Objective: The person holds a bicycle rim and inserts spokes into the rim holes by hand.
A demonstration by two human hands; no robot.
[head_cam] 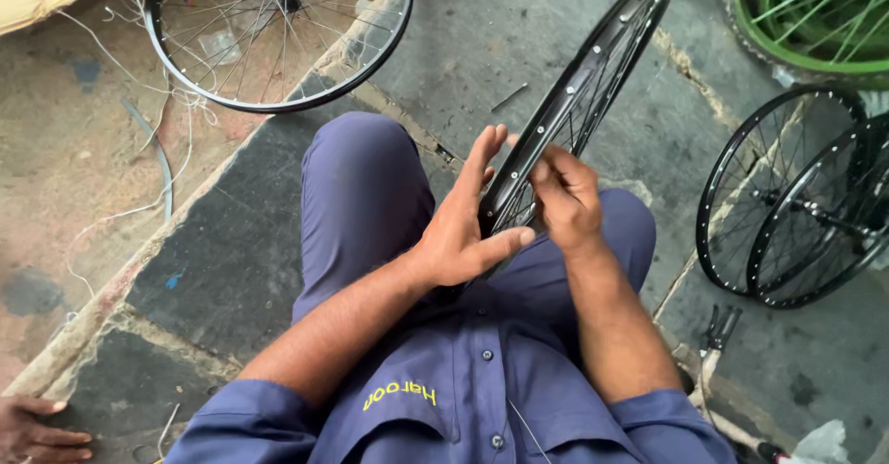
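Observation:
A black bicycle wheel rim (593, 75) with thin spokes stands on edge between my knees, seen almost side-on. My left hand (463, 223) rests against the near part of the rim with fingers stretched and the thumb pressed to the rim's edge. My right hand (565, 195) is curled over the rim from the other side, fingers pinched at a spoke or nipple that is too small to make out. I sit in blue trousers and a blue shirt.
A spoked black wheel (278, 29) lies flat at the top left among loose white strings. Two black wheels (796, 205) lean at the right, a green-tyred wheel (806, 19) above them. Another person's hand (32, 432) rests at the bottom left. Pliers (718, 330) lie by my right side.

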